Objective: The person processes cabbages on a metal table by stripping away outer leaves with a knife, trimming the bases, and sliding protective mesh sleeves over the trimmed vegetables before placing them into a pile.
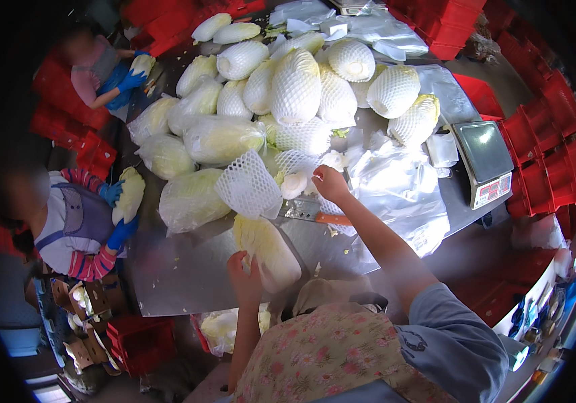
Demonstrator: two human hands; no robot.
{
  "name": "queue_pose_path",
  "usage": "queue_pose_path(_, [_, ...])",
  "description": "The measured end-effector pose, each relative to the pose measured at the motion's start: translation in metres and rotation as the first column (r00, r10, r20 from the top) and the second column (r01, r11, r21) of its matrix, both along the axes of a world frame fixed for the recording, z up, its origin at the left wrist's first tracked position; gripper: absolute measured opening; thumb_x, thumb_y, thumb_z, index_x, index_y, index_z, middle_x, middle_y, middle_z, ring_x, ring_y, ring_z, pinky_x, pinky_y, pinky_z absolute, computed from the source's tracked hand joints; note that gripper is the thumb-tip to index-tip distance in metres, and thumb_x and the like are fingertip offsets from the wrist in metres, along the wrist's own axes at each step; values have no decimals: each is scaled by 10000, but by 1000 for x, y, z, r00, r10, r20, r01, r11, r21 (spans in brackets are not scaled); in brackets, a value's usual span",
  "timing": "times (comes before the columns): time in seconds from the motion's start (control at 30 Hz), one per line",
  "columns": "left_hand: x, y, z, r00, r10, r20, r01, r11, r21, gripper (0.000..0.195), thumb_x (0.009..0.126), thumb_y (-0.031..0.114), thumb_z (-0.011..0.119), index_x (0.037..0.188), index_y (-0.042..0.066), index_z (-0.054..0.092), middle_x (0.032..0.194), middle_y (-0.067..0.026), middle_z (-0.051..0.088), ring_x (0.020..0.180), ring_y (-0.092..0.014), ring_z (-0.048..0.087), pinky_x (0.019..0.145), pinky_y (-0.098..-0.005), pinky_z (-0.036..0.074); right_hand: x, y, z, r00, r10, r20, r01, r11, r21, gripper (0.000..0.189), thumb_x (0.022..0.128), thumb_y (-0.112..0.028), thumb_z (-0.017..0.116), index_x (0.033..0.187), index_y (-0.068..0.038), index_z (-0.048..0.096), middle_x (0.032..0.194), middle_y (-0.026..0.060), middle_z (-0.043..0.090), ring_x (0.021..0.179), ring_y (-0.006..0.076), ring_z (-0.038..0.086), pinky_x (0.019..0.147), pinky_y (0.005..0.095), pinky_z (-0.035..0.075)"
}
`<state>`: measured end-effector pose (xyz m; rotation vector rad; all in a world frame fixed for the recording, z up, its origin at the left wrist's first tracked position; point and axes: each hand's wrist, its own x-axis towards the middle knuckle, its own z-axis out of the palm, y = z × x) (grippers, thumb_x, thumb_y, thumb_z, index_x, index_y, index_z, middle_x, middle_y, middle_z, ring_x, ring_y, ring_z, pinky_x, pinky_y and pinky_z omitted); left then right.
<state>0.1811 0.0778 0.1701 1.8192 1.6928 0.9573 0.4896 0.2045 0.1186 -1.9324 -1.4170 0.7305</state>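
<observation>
A peeled napa cabbage point(273, 257) lies on the steel table in front of me. My left hand point(246, 277) is at its left side with thumb and fingers apart; whether it touches the leaves I cannot tell. A white foam net sleeve point(249, 185) covers the cabbage's far tip. My right hand point(329, 184) has curled fingers beside cut cabbage stem pieces point(294, 185); anything pinched in them is not visible. Under my right forearm lies a knife with an orange handle point(332, 218) and a broad blade point(299, 208).
Net-wrapped cabbages point(295, 88) and plastic-bagged cabbages point(222, 138) are heaped beyond my hands. Clear plastic bags point(399, 186) and a digital scale point(484, 156) are at the right. Two co-workers in blue gloves point(124, 231) handle cabbages at the left. Red crates point(545, 151) are stacked around.
</observation>
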Motion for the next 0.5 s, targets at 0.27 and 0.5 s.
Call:
queue_pose_path(0.27, [-6, -16, -3, 992, -8, -124, 6, 1000, -11, 263, 804, 125, 606, 1043, 34, 546, 1053, -99, 520, 950, -237, 516, 759, -340, 412, 3, 0, -42, 897, 436, -70, -441, 889, -124, 398, 815, -264, 609, 1140, -40, 554, 1066, 161, 626, 968, 283, 614, 840, 355, 478])
queue_pose_path(0.5, [-6, -13, 0, 997, 41, -65, -46, 996, -82, 316, 789, 148, 626, 1062, 14, 542, 1021, -133, 540, 938, -270, 527, 766, -350, 418, 38, 36, -33, 999, -6, -52, 6, 1000, -2, 181, 791, -185, 564, 883, -43, 626, 919, 177, 644, 869, 345, 610, 773, 416, 482])
